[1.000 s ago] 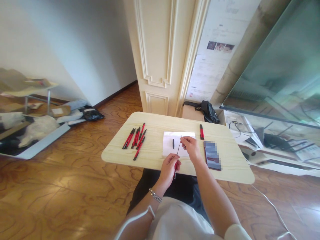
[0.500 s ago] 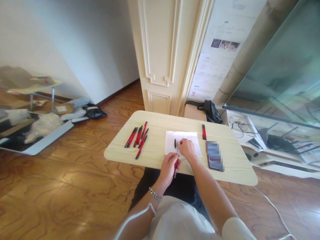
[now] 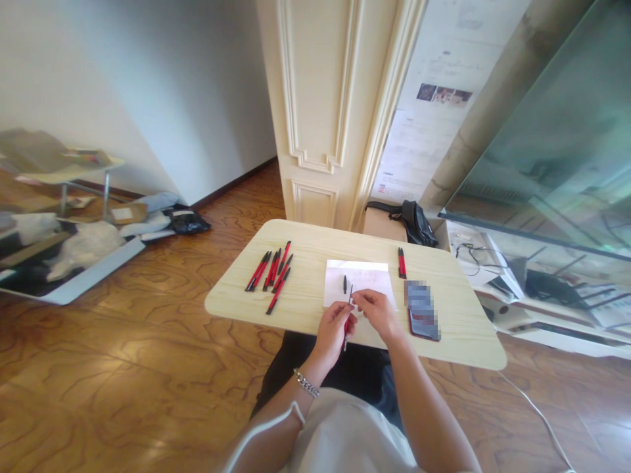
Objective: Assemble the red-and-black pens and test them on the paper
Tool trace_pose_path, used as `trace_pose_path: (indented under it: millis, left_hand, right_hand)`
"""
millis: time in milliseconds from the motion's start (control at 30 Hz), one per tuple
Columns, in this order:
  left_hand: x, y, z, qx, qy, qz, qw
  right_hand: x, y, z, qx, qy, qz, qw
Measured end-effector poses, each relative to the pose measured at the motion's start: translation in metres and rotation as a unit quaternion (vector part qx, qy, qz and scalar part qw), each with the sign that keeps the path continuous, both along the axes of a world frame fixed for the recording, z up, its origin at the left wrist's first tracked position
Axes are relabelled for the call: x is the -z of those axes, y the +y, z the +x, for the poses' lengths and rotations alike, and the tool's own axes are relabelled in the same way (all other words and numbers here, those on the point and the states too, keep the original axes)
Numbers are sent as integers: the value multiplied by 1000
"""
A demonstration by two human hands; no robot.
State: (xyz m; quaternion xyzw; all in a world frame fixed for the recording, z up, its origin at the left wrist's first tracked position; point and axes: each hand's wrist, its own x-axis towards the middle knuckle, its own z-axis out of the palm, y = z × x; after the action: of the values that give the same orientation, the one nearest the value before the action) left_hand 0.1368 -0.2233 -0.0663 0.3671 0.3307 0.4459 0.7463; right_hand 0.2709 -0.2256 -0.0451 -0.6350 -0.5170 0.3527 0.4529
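My left hand [image 3: 333, 326] is closed around a red pen barrel [image 3: 347, 327] at the near edge of the light wooden table [image 3: 305, 302]. A thin refill [image 3: 350, 293] sticks up out of the barrel. Pinched fingers of my right hand [image 3: 378, 310] meet the barrel just beside my left hand; what they pinch is too small to make out. A white sheet of paper [image 3: 365, 276] lies behind both hands, with a small black pen part [image 3: 344, 284] on it.
Several red-and-black pens [image 3: 272, 270] lie in a loose group on the table's left side. Two more pens [image 3: 401, 261] lie at the far right, and a phone [image 3: 422, 309] lies right of the paper. A black bag [image 3: 413, 221] sits behind the table.
My right hand has come back from the paper toward me and now meets the barrel beside my left hand. My left hand has stayed put.
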Motion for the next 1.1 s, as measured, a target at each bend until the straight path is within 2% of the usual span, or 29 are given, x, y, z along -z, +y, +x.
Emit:
trace_pose_path:
  millis: [133, 300, 400, 533, 633, 733, 833, 933, 1000, 1100]
  left_hand:
    - [1, -3, 6, 18, 2, 1, 1000]
    - [2, -5, 7, 24, 16, -6, 1000]
    - [2, -4, 4, 15, 12, -18, 1000]
    - [4, -2, -1, 9, -10, -23, 1000]
    - [6, 0, -2, 15, -30, -32, 999]
    - [7, 0, -2, 15, -46, -50, 998]
    - [5, 0, -2, 16, -56, -59, 997]
    - [1, 0, -3, 18, -53, -58, 997]
    - [-4, 0, -4, 15, -43, -58, 997]
    - [-12, 0, -5, 5, -21, -65, 998]
  right_hand:
    - [0, -8, 0, 0, 37, 6, 999]
    - [-8, 19, 17, 67, 29, 16, 997]
    - [-10, 35, 26, 86, -81, -24, 993]
    - [-4, 43, 24, 83, -273, -75, 955]
    - [3, 44, 16, 97, -337, -106, 930]
    - [6, 44, 12, 108, -358, -123, 919]
    - [5, 44, 13, 108, -350, -119, 923]
    - [1, 39, 15, 119, -301, -78, 943]
    - [0, 31, 14, 124, -230, -40, 964]
    - [4, 11, 4, 99, -65, -20, 993]
